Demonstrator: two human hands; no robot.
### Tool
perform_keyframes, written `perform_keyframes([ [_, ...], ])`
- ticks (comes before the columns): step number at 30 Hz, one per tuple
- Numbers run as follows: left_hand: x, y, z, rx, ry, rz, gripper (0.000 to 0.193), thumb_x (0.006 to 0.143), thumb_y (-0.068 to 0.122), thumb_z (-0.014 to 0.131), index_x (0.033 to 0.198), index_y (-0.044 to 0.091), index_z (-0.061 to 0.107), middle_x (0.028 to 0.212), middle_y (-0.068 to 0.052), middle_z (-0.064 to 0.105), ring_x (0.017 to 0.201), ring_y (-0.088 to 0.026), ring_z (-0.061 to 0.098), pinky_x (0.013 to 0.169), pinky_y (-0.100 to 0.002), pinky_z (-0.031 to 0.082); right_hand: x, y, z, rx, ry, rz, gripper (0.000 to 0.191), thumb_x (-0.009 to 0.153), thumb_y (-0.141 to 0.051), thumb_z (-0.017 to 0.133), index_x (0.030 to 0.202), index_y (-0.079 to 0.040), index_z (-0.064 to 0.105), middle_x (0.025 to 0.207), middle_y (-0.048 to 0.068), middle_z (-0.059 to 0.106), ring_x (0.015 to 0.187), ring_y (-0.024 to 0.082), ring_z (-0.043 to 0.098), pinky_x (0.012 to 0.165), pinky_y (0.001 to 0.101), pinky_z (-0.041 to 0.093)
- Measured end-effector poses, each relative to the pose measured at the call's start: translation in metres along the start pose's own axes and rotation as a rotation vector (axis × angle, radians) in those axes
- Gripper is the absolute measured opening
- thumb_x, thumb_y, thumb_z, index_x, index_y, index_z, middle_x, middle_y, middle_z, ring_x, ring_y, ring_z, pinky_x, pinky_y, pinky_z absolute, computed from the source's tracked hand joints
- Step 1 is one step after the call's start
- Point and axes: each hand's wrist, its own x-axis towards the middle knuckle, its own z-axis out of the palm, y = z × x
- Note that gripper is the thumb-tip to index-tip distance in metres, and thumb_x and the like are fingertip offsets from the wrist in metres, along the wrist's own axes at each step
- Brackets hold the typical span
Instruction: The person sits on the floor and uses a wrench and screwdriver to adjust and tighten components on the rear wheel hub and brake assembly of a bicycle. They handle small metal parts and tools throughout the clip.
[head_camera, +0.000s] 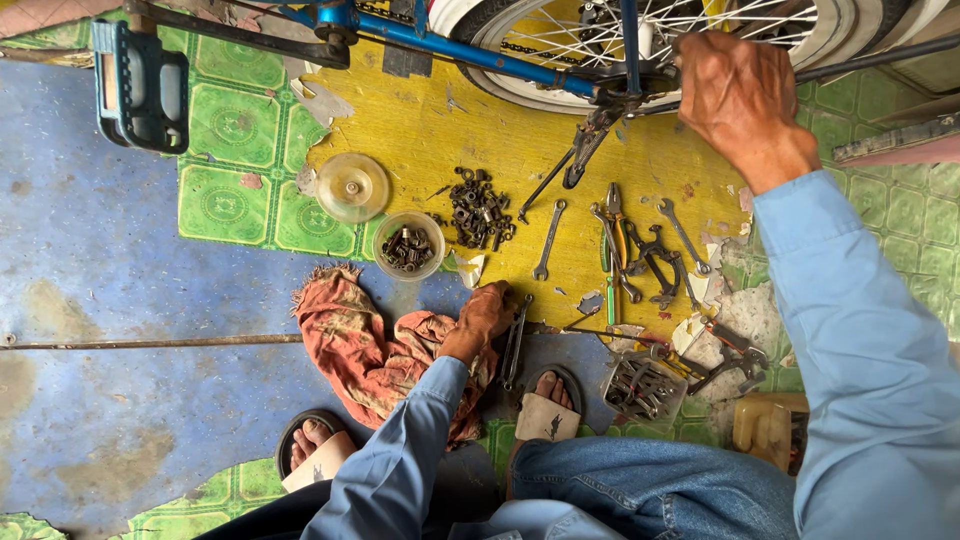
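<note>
yellow floor patch (420, 130) is my landmark. at its far edge my right hand (735, 95) is closed around the bicycle wheel's axle (640, 85), fingers wrapped tight. at its near edge my left hand (482, 318) presses down on a long metal tool (514, 345), though i cannot tell if the fingers grip it. spanners (550, 238) and a heap of nuts (478, 207) lie on the patch.

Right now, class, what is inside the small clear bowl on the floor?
The clear bowl holds a heap of dark, rusty nuts and small metal parts. Only the top layer shows; whatever lies beneath the heap is covered. Its round lid lies apart, to its upper left.
</note>
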Motion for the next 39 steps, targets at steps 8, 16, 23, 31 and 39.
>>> perform_keyframes([
  [8, 0.002, -0.004, 0.000, -0.042, 0.010, 0.002, 0.039, 0.088, 0.024, 0.072, 0.124, 0.012, 0.067, 0.116, -0.018, 0.072, 0.110, -0.036, 0.068, 0.092, -0.044, 0.055, 0.004, 0.004, 0.006, 0.039, -0.030, 0.009, 0.022, 0.111, -0.014, 0.063, 0.097, 0.003, 0.069, 0.083, 0.019, 0.071, 0.070, 0.037, 0.068, 0.065, 0.0474, 0.055],
  [16, -0.002, 0.002, -0.010, -0.045, -0.022, -0.006, 0.037, 0.090, 0.023, 0.070, 0.125, 0.009, 0.066, 0.115, -0.018, 0.072, 0.109, -0.037, 0.069, 0.093, -0.044, 0.054, 0.015, 0.000, 0.006, -0.053, -0.088, 0.042, 0.033, 0.113, -0.025, 0.062, 0.103, 0.005, 0.072, 0.064, 0.022, 0.064, 0.056, 0.035, 0.064, 0.055, 0.0474, 0.052],
  [23, -0.004, 0.002, -0.014, -0.071, -0.027, -0.012, 0.040, 0.090, 0.021, 0.071, 0.128, 0.009, 0.065, 0.119, -0.019, 0.071, 0.112, -0.036, 0.067, 0.096, -0.044, 0.053, 0.014, 0.000, 0.003, -0.018, -0.273, 0.215, 0.039, 0.113, -0.034, 0.062, 0.109, 0.004, 0.067, 0.063, 0.023, 0.063, 0.056, 0.036, 0.064, 0.055, 0.0481, 0.051],
  [31, 0.000, -0.005, -0.008, -0.089, 0.001, 0.033, 0.040, 0.088, 0.020, 0.072, 0.126, 0.009, 0.066, 0.117, -0.019, 0.072, 0.111, -0.035, 0.068, 0.095, -0.043, 0.054, 0.009, 0.008, 0.009, 0.013, -0.171, 0.059, 0.029, 0.116, -0.021, 0.057, 0.108, 0.004, 0.069, 0.082, 0.021, 0.069, 0.064, 0.035, 0.066, 0.064, 0.0473, 0.052],
  [39, 0.004, -0.006, -0.001, -0.064, 0.019, 0.069, 0.037, 0.084, 0.020, 0.073, 0.119, 0.008, 0.069, 0.108, -0.019, 0.074, 0.102, -0.035, 0.072, 0.087, -0.042, 0.057, -0.001, -0.012, -0.026, 0.162, -0.061, 0.162, 0.028, 0.109, -0.015, 0.056, 0.121, 0.008, 0.067, 0.090, 0.027, 0.068, 0.062, 0.039, 0.064, 0.054, 0.0469, 0.053],
])
